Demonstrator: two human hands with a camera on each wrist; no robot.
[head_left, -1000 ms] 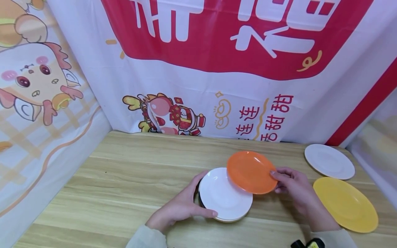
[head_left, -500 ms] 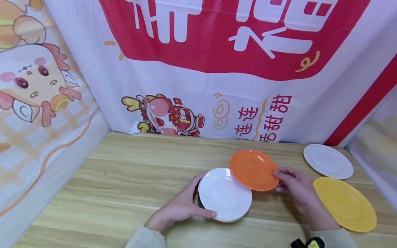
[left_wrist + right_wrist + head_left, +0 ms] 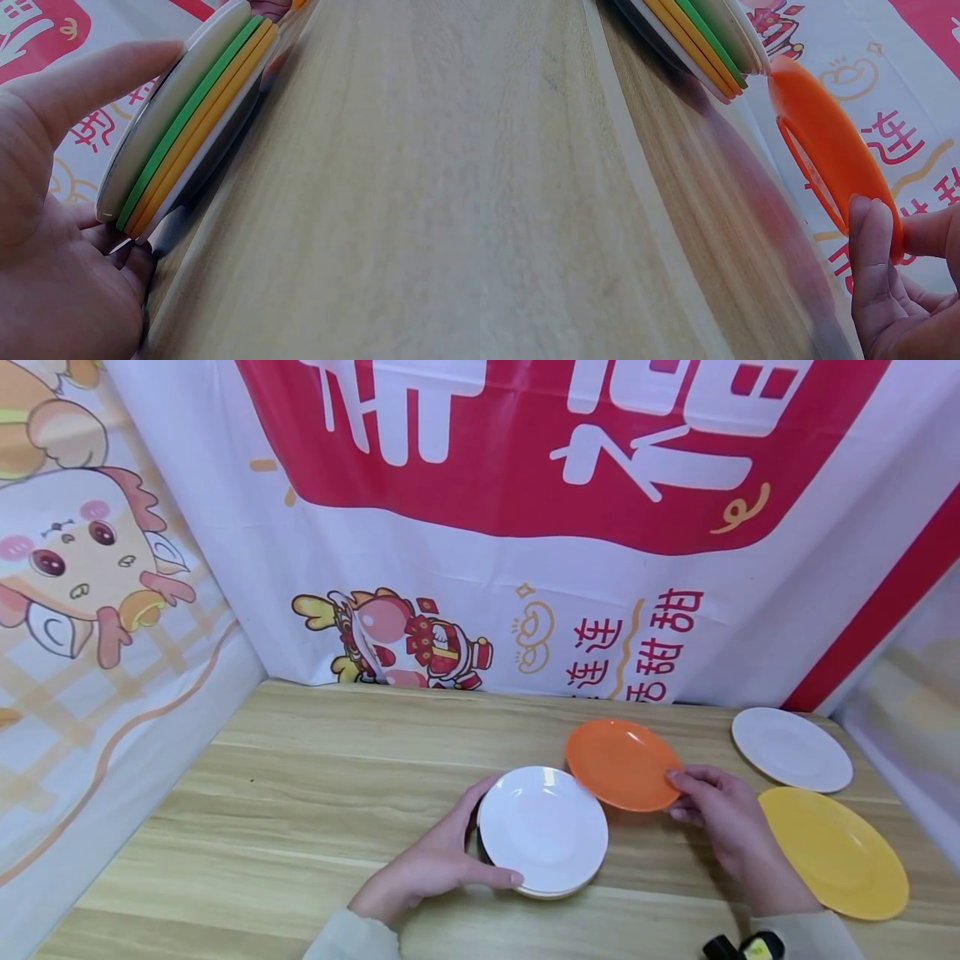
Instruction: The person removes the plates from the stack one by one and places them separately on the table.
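My left hand (image 3: 438, 858) grips the left side of a stack of plates, thumb over the rim and fingers at the far side. On top lies a white plate (image 3: 543, 831). The left wrist view shows a green plate (image 3: 180, 131), orange-yellow plates (image 3: 196, 139), a thin white edge and something dark at the bottom; I cannot tell whether the stack touches the table. To its right, my right hand (image 3: 722, 814) pinches the right rim of an orange plate (image 3: 622, 766). In the right wrist view, this plate (image 3: 829, 142) hangs above the table, tilted, its underside ring showing.
On the wooden table (image 3: 315, 793), a yellow oval plate (image 3: 836, 853) lies right of my right forearm. Behind it sits a white oval plate (image 3: 792, 749). A printed cloth (image 3: 480, 568) hangs along the table's back edge, and another cloth (image 3: 97, 693) closes the left side.
My right hand has moved the orange plate right and slightly back, from overlapping the stack's white plate to just beside it in the head view. My left hand and the stack have barely shifted.
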